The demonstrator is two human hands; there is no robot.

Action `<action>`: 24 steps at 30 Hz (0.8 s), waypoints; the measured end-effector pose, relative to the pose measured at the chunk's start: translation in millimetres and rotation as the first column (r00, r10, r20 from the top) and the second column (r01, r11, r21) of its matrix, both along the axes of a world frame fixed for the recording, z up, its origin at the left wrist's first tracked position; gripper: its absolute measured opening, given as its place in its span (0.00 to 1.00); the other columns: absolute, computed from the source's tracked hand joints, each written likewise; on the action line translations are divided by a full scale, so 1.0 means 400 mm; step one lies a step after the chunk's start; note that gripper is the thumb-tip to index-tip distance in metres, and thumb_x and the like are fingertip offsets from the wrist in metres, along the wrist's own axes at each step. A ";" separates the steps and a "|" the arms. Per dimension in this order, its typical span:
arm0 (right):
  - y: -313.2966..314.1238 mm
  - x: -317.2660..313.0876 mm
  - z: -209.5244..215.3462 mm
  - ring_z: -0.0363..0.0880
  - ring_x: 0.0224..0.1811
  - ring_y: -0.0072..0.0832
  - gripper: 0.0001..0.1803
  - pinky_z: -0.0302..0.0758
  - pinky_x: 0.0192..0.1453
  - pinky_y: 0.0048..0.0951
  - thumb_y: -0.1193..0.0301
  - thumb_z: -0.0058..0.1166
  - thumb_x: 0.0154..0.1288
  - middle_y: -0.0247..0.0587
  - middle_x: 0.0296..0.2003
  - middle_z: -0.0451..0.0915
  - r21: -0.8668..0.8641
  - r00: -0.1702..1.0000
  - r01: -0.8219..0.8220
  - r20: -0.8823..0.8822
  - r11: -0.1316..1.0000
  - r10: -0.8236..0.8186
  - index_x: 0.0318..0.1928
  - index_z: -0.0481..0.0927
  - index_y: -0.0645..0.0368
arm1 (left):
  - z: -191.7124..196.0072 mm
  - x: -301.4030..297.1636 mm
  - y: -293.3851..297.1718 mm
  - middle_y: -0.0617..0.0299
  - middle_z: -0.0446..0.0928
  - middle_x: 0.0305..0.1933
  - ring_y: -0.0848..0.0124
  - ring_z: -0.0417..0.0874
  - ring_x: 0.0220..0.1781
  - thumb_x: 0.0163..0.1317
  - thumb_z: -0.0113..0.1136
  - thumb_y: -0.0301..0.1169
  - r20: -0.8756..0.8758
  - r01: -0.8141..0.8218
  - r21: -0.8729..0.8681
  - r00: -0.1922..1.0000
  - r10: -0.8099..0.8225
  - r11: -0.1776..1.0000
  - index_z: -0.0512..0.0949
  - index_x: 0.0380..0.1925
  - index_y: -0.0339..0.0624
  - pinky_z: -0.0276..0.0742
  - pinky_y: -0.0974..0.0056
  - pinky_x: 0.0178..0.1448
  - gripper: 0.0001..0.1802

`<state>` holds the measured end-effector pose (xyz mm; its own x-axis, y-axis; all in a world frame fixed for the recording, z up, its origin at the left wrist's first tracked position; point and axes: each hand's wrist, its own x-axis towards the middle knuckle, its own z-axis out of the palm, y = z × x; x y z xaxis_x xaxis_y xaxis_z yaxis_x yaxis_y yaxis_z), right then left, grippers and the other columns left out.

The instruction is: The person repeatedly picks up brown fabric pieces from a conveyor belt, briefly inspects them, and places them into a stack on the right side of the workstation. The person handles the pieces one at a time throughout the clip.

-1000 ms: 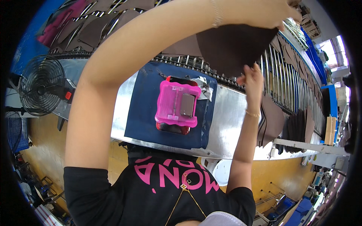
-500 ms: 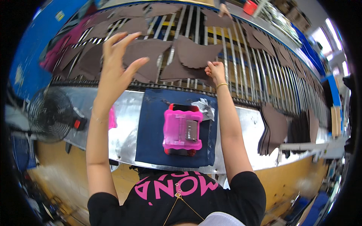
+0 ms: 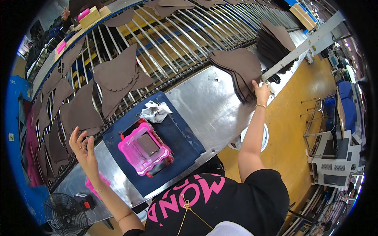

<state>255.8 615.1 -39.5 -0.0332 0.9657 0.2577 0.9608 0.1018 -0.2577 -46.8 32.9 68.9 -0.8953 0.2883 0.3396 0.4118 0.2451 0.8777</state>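
My right hand (image 3: 262,93) is at the near right edge of a fanned stack of dark brown cut pieces (image 3: 238,67), its fingers closed on the rim of a piece. How many layers it pinches is hidden. My left hand (image 3: 84,149) hovers above the near edge of the slatted conveyor, fingers apart and nothing in them. Nearby on the slats rests a brown piece with a scalloped edge (image 3: 116,70), overlapping another brown piece (image 3: 110,103). Larger brown pieces (image 3: 80,110) lie close to the left hand.
On the metal table (image 3: 197,98), a dark blue mat (image 3: 177,137) bears a pink plastic holder (image 3: 132,155) and a crumpled silvery wrapper (image 3: 156,111). A black fan (image 3: 66,214) stands lower left. Beside a metal bar (image 3: 303,45) is another brown stack (image 3: 275,43).
The view has swung to the right. My right hand has left the scalloped piece on the conveyor and reached the stack on the table. The left hand stays open.
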 end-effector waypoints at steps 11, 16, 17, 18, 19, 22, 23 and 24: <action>-0.142 -0.095 0.209 0.77 0.13 0.30 0.17 0.72 0.18 0.29 0.65 0.42 0.71 0.51 0.28 0.80 -0.105 0.893 -0.325 -0.360 0.940 0.269 0.55 0.65 0.59 | 0.049 0.064 -0.028 0.57 0.72 0.56 0.74 0.78 0.49 0.64 0.56 0.23 -0.042 -0.045 0.088 0.998 0.049 0.995 0.68 0.58 0.39 0.70 0.70 0.54 0.21; -0.269 -0.139 0.409 0.70 0.10 0.25 0.13 0.64 0.15 0.26 0.66 0.42 0.72 0.45 0.20 0.75 0.134 0.777 -0.418 -0.459 0.899 0.430 0.53 0.67 0.56 | 0.089 0.068 0.028 0.57 0.72 0.54 0.74 0.79 0.46 0.64 0.56 0.23 -0.091 0.015 0.105 0.996 -0.006 0.994 0.71 0.55 0.38 0.70 0.71 0.51 0.19; -0.266 -0.140 0.430 0.68 0.10 0.23 0.13 0.64 0.14 0.25 0.66 0.44 0.72 0.42 0.20 0.74 0.131 0.744 -0.423 -0.515 0.897 0.426 0.53 0.67 0.57 | 0.095 0.067 0.049 0.57 0.72 0.54 0.74 0.79 0.45 0.63 0.56 0.23 -0.113 0.049 0.090 0.993 -0.039 0.995 0.71 0.55 0.38 0.70 0.71 0.51 0.19; -0.262 -0.138 0.445 0.66 0.09 0.21 0.13 0.63 0.14 0.23 0.66 0.45 0.72 0.40 0.19 0.73 0.129 0.708 -0.428 -0.568 0.895 0.420 0.52 0.67 0.57 | 0.101 0.069 0.069 0.58 0.72 0.53 0.74 0.79 0.45 0.63 0.57 0.23 -0.135 0.084 0.075 0.988 -0.073 0.994 0.71 0.54 0.38 0.70 0.71 0.51 0.19; -0.259 -0.130 0.449 0.60 0.09 0.16 0.14 0.59 0.13 0.19 0.67 0.48 0.71 0.34 0.20 0.70 0.100 0.601 -0.454 -0.698 0.885 0.388 0.52 0.68 0.59 | 0.108 0.075 0.084 0.58 0.72 0.51 0.73 0.79 0.44 0.61 0.58 0.22 -0.153 0.098 0.060 0.984 -0.087 0.993 0.72 0.53 0.38 0.71 0.70 0.51 0.19; -0.254 -0.078 0.433 0.59 0.11 0.15 0.14 0.58 0.13 0.16 0.68 0.48 0.70 0.32 0.22 0.71 -0.012 0.441 -0.529 -0.858 0.849 0.263 0.52 0.67 0.58 | 0.096 0.074 0.106 0.57 0.72 0.51 0.73 0.79 0.43 0.60 0.59 0.21 -0.159 0.161 0.041 0.975 -0.153 0.986 0.72 0.52 0.37 0.72 0.70 0.50 0.19; -0.235 -0.049 0.398 0.60 0.13 0.14 0.15 0.57 0.13 0.16 0.67 0.51 0.69 0.31 0.24 0.71 -0.060 0.408 -0.565 -0.887 0.823 0.216 0.52 0.69 0.58 | 0.086 0.073 0.103 0.58 0.72 0.51 0.74 0.79 0.43 0.60 0.59 0.20 -0.151 0.160 0.035 0.977 -0.153 0.986 0.73 0.52 0.37 0.72 0.70 0.49 0.19; -0.217 -0.025 0.357 0.62 0.14 0.15 0.16 0.59 0.13 0.17 0.65 0.52 0.69 0.32 0.25 0.72 -0.115 0.485 -0.572 -0.846 0.812 0.222 0.52 0.69 0.58 | 0.083 0.072 0.099 0.58 0.72 0.50 0.74 0.79 0.43 0.60 0.59 0.20 -0.118 0.153 0.036 0.982 -0.148 0.988 0.72 0.52 0.37 0.72 0.70 0.49 0.19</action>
